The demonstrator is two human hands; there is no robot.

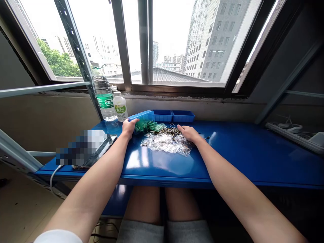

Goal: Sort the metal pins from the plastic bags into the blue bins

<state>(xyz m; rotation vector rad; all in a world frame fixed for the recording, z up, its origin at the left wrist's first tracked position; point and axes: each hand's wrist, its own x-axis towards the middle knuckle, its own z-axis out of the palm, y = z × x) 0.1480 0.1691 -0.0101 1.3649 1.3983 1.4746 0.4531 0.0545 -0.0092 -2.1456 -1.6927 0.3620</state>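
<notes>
1. Bin (142, 115): tilted by green packets (148, 126); I've got left hand (129, 128) grasping its edge.
2. Pins (172, 131), clear bags (164, 143): heaped beside packets on surface (238, 152).
3. Right hand (189, 133): at pins' right side; I can't tell if it's grasping.

Strong daylight comes through the dark-framed glass window (145, 44); the white sky (167, 23) is overexposed, glare lies on the glossy blue table (240, 152), the right corners are dim, the edges stretched.
</notes>
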